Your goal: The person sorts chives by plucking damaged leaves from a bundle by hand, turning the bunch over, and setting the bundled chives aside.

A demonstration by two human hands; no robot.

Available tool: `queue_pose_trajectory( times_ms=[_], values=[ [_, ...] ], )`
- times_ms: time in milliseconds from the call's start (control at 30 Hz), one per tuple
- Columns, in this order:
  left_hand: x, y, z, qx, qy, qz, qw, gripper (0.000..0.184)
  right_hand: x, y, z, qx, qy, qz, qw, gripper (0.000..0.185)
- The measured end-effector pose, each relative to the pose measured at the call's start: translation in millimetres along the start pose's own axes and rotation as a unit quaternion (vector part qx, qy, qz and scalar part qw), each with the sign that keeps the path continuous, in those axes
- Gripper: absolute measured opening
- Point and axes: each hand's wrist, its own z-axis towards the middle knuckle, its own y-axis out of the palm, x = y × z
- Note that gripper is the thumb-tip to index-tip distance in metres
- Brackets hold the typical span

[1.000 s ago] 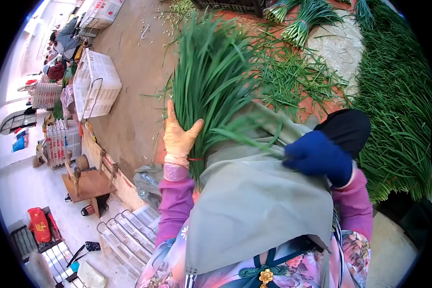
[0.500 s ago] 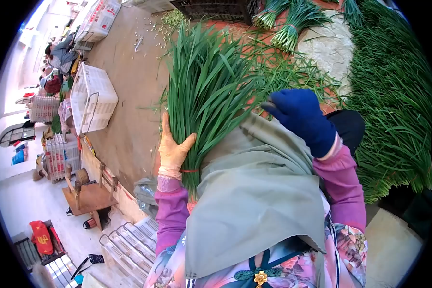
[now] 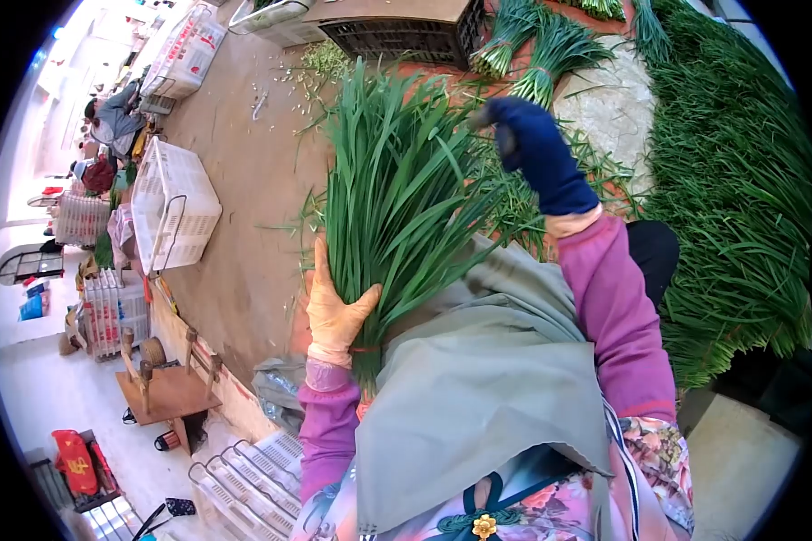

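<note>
My left hand (image 3: 338,311), in a pale cream-orange glove, grips the lower part of a bunch of garlic chives (image 3: 392,194). A red band (image 3: 365,349) circles the stalks just below that hand, and the leaves fan out away from me. Beside the leaf tips, on the right, my right hand (image 3: 530,144) wears a dark blue glove. Its fingers are bent, with the thumb apart from the forefinger, and nothing shows between them; the fingertips are slightly blurred. The bunch's stalk ends lie against the grey apron (image 3: 478,406) over my lap.
A thick heap of chives (image 3: 740,198) lies on the right. Tied bunches (image 3: 550,59) rest at the top, near a dark crate (image 3: 406,41). Loose leaves (image 3: 514,198) litter the floor. White baskets (image 3: 173,207) and an upturned stool (image 3: 167,392) stand left; a person (image 3: 115,122) is farther back.
My right hand has moved up and left, towards the leaf tips, and its thumb has come apart from the fingers. My left hand and the bunch have shifted slightly right and down in view.
</note>
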Motion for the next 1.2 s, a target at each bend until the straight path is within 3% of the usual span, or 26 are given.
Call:
queue_pose_trajectory(
  times_ms=[67, 100, 167, 200, 233, 267, 333, 400, 467, 500, 533, 600, 700, 733, 767, 800, 867, 933, 967, 1000, 1033, 1067, 1133, 1167, 1200],
  values=[
    [4.8, -2.1, 0.4, -0.014, -0.022, -0.02, 0.999, 0.105, -10.0, -14.7, 4.6, 0.067, 0.116, 0.02, 0.991, 0.026],
    [3.6, -2.2, 1.7, -0.015, -0.019, -0.022, 0.999, 0.105, -11.7, -14.0, 6.8, 0.07, 0.114, 0.017, 0.991, 0.026],
    [-0.4, -2.3, 1.1, -0.018, -0.025, -0.028, 0.999, 0.105, -14.5, -7.2, 11.2, 0.016, 0.044, -0.203, 0.978, 0.03],
    [-0.9, -1.2, 1.0, -0.02, -0.023, -0.03, 0.999, 0.105, -15.0, -4.3, 12.2, 0.019, 0.044, -0.205, 0.978, 0.03],
    [-1.3, -0.2, 1.2, -0.005, -0.002, -0.03, 1.0, 0.1, -15.1, -1.2, 13.1, -0.006, -0.057, -0.391, 0.919, 0.033],
    [-1.5, 0.4, 1.1, 0.012, 0.018, -0.028, 0.999, 0.095, -15.7, 2.6, 14.2, -0.031, -0.154, -0.558, 0.815, 0.038],
    [4.4, -0.4, 0.0, 0.013, 0.019, -0.011, 1.0, 0.096, -15.3, 6.2, 18.7, -0.062, -0.139, -0.552, 0.819, 0.029],
    [7.4, -0.1, -0.8, 0.016, 0.017, 0.007, 1.0, 0.096, 2.3, 2.6, 29.8, -0.148, -0.176, -0.527, 0.818, 0.018],
    [8.0, 0.6, -2.0, 0.015, 0.012, -0.013, 1.0, 0.098, 5.5, -8.0, 33.7, -0.145, -0.234, -0.494, 0.825, 0.015],
    [11.2, 0.5, -2.5, 0.019, 0.012, -0.015, 1.0, 0.098, 0.3, -17.8, 36.1, -0.125, -0.116, -0.24, 0.956, 0.02],
    [16.5, -0.3, -3.7, 0.02, 0.012, -0.002, 1.0, 0.099, -5.9, -26.9, 37.6, -0.094, 0.015, 0.035, 0.995, 0.024],
    [17.5, 0.4, -5.6, 0.023, 0.01, 0.008, 1.0, 0.099, -18.4, -36.7, 37.1, 0.019, 0.04, 0.024, 0.999, 0.023],
    [9.8, 0.6, -2.6, 0.011, 0.029, 0.039, 0.999, 0.11, -35.8, -25.5, 27.1, 0.005, 0.019, -0.078, 0.997, 0.027],
    [8.6, 1.2, -2.3, 0.011, 0.034, 0.043, 0.998, 0.11, -45.6, -14.2, 20.4, -0.004, -0.107, -0.27, 0.957, 0.026],
    [8.2, 2.0, -2.3, 0.011, 0.04, 0.048, 0.998, 0.111, -50.5, -5.6, 16.8, -0.014, -0.226, -0.447, 0.865, 0.027],
    [9.0, 2.7, -2.5, 0.01, 0.039, 0.047, 0.998, 0.111, -48.8, -1.5, 15.5, -0.013, -0.225, -0.448, 0.865, 0.027],
    [11.3, 2.9, -0.8, 0.007, 0.032, 0.049, 0.998, 0.11, -38.6, 4.5, 12.8, -0.083, -0.242, -0.68, 0.687, 0.037],
    [9.7, 5.1, -0.7, 0.008, 0.045, 0.039, 0.998, 0.11, -22.1, 2.6, 16.5, -0.073, -0.238, -0.675, 0.695, 0.029],
    [8.8, 5.1, -0.4, 0.011, 0.055, 0.03, 0.998, 0.111, -14.3, -6.5, 25.3, -0.119, -0.222, -0.525, 0.813, 0.024],
    [8.9, 4.3, 0.0, 0.013, 0.055, 0.03, 0.998, 0.111, -27.3, -9.7, 26.0, -0.158, -0.05, -0.316, 0.934, 0.018],
    [9.1, 3.6, -0.7, 0.018, 0.06, 0.056, 0.997, 0.111, -40.2, -12.8, 26.6, -0.113, 0.117, -0.085, 0.983, 0.018],
    [9.7, 3.5, -2.1, 0.022, 0.064, 0.081, 0.994, 0.112, -30.2, -28.3, 32.7, -0.093, -0.025, 0.019, 0.995, 0.027],
    [13.5, 2.5, -3.5, 0.024, 0.058, 0.091, 0.994, 0.112, -39.1, -38.0, 35.4, 0.012, -0.009, -0.007, 1.0, 0.034],
    [14.6, 2.0, -2.0, 0.025, 0.056, 0.101, 0.993, 0.112, -46.8, -44.8, 34.9, -0.046, 0.058, -0.062, 0.995, 0.037],
    [14.2, 1.9, -0.7, 0.023, 0.058, 0.101, 0.993, 0.112, -44.9, -38.4, 33.6, -0.044, 0.057, -0.062, 0.995, 0.037]
  ],
)
